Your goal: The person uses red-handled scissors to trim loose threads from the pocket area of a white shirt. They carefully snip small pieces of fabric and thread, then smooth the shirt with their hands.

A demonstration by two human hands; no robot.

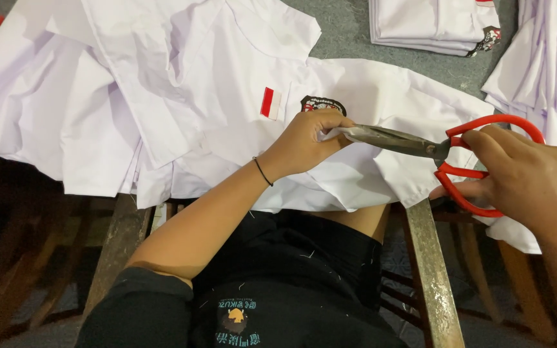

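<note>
Trimming at the edge of a white shirt (356,96), spread across the table from centre toward 2 o'clock. Left hand (307,145) closed, pinching fabric at the blade tips. Right hand (523,180) at 3 o'clock, curled through red-handled scissors (420,147), blades nearly shut. Probably calls for a steady, taut hold while snipping.

Red-handled scissors (446,154), blades nearly shut, lying level over white shirt (369,129); shirt spread flat, badge and flag patch showing.

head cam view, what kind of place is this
Probably a small garment workshop: white shirts cover the table, more lie folded in a stack, and the right hand works red-handled scissors at fabric the left hand pinches.
</note>
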